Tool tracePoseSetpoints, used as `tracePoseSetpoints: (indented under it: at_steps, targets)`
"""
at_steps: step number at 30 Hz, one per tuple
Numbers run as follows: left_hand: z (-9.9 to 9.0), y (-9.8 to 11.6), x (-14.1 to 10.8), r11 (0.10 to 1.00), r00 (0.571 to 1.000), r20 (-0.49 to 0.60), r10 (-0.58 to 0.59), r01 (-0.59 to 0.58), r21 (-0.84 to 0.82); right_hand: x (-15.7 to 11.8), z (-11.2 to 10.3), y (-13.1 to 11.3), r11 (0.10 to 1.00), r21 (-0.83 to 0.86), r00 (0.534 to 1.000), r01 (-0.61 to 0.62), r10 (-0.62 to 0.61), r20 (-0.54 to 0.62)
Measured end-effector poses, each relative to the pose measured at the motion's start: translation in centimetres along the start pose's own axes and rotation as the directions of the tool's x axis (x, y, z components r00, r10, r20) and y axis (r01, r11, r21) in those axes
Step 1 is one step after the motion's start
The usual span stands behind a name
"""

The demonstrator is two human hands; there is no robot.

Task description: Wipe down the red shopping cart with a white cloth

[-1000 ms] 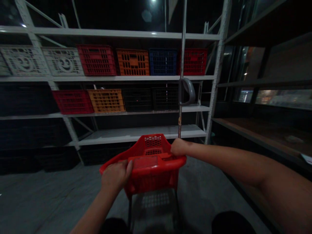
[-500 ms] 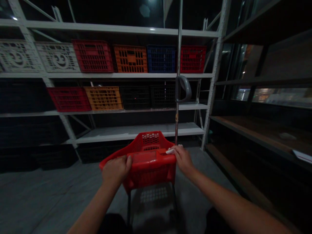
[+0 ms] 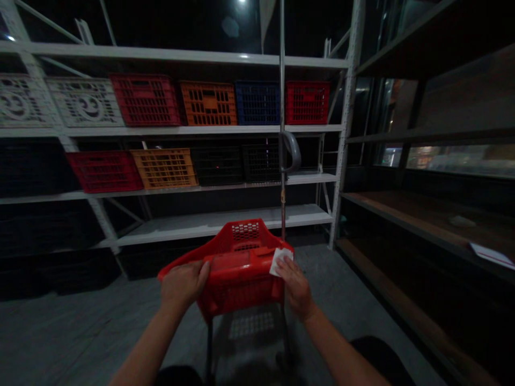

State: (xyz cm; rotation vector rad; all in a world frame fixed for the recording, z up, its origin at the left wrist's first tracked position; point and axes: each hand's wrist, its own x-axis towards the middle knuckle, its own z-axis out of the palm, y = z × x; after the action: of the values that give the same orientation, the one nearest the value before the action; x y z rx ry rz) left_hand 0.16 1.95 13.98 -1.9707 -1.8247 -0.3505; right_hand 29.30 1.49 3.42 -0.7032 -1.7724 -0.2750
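Observation:
A red shopping cart (image 3: 231,300) stands in front of me, its handle bar running across the near side. My left hand (image 3: 183,284) is wrapped round the left end of that bar. At the bar's right end, my right hand (image 3: 293,281) presses a small white cloth or tissue (image 3: 279,261) against the red plastic, fingers over it. A metal pole (image 3: 282,96) with a grey loop handle (image 3: 292,152) rises from the cart's right side.
A white rack (image 3: 193,130) ahead holds crates, among them a blue crate (image 3: 257,102) and a yellow crate (image 3: 164,168). Dark shelving (image 3: 402,206) stands close on the right, with a white and red sheet (image 3: 491,254) on it.
My right hand has shifted to the near face of the bar, and more of the white cloth shows. My left hand still grips the bar. The whole view has shifted slightly.

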Motion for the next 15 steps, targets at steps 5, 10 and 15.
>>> tracePoseSetpoints:
  at_steps: [5, 10, 15]
  targets:
    - [1.3, -2.3, 1.4, 0.996, 0.997, -0.037, 0.060, -0.063, -0.065, 1.0, -1.1, 2.2, 0.780, 0.340, 0.754, -0.526, 0.612, -0.238]
    - [0.0, -0.7, 1.7, 0.974, 0.914, -0.400, 0.066, -0.146, -0.173, 11.7, -2.5, 2.8, 0.763, 0.513, 0.730, -0.394, 0.599, -0.329]
    - [-2.0, 8.8, 1.0, 0.843, 0.858, -0.477, 0.188, -0.390, -0.370, 22.6, -0.4, 2.9, 0.823, 0.487, 0.803, -0.293, 0.489, -0.342]
